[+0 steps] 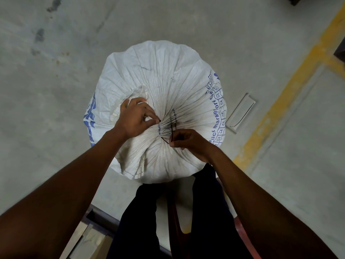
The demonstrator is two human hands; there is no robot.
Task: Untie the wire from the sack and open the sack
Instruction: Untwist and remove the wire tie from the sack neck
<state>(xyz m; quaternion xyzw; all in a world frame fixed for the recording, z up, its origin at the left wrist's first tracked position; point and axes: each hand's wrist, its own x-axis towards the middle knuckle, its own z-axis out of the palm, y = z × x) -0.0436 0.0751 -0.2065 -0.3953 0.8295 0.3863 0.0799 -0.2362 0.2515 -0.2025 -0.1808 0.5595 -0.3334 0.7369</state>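
The right hand (188, 144) pinches the loose end of the dark wire (170, 133), which runs up and away into the gathered neck just beside its fingertips. The left hand (134, 118) clamps that neck from the other side. The white sack (168, 71) stands full on the floor (56, 90), mouth closed, contents hidden.

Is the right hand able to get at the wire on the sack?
Probably yes. The right hand is already at the gathered neck of the sack, pinching a dark wire end that sticks out, with nothing in between. The left hand pinches the bunched fabric beside it and does not block it.
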